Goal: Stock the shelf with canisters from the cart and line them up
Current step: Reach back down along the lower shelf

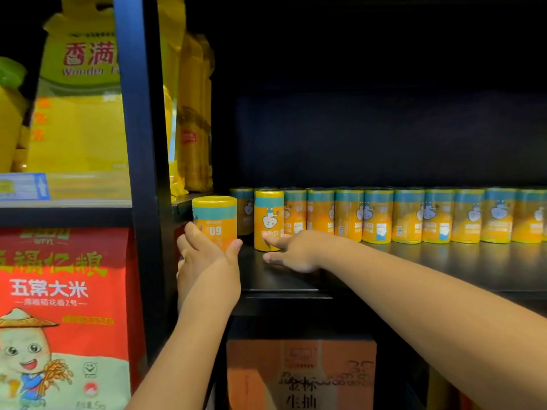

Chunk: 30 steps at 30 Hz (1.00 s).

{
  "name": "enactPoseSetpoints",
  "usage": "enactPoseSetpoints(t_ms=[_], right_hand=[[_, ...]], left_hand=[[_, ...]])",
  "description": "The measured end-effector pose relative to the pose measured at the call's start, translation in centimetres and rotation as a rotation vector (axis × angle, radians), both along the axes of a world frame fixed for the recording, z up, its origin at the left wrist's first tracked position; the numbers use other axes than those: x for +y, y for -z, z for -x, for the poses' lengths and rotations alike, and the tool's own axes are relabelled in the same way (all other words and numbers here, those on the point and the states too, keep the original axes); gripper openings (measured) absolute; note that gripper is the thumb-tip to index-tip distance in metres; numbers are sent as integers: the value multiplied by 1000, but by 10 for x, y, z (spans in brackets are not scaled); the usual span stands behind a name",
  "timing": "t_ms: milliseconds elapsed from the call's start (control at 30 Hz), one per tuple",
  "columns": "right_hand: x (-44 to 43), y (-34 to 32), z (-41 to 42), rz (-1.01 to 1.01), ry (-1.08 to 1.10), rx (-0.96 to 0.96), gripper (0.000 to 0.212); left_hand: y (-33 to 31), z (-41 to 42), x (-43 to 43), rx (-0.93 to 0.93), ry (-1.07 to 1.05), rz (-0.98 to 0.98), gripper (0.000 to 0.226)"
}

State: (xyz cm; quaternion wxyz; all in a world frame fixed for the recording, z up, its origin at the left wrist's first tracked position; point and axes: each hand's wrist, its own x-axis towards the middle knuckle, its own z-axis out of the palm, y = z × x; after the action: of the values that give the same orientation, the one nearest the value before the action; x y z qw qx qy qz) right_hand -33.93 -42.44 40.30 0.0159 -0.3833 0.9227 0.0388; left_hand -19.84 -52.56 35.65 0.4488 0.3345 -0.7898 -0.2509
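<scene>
Our left hand wraps around a yellow canister just left of the back row, seemingly to start a front line, while our right hand, fingers straight, touches a second canister standing before that row.
</scene>
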Motion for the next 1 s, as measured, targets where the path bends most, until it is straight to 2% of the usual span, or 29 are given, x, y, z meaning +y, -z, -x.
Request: enactPoseSetpoints(t_ms=[267, 400, 533, 667, 767, 900, 1000], right_hand=[[-50, -3, 21, -73, 114, 36, 76], [-57, -5, 19, -75, 117, 27, 68], [-49, -4, 18, -55, 74, 28, 75], [-7, -10, 11, -84, -14, -105, 75], [41, -12, 1, -130, -85, -134, 70], [110, -7, -2, -100, -74, -180, 69], [149, 0, 5, -20, -41, -204, 72]], left_hand=[[-2, 2, -2, -44, 13, -6, 90], [-3, 2, -3, -49, 19, -9, 91], [-4, 3, -4, -75, 22, -28, 91], [-7, 3, -5, -116, 20, -39, 89], [-5, 5, -7, -157, 15, -26, 87], [-7, 5, -11, -297, 24, -18, 78], [2, -9, -1, -321, 7, 171, 63]])
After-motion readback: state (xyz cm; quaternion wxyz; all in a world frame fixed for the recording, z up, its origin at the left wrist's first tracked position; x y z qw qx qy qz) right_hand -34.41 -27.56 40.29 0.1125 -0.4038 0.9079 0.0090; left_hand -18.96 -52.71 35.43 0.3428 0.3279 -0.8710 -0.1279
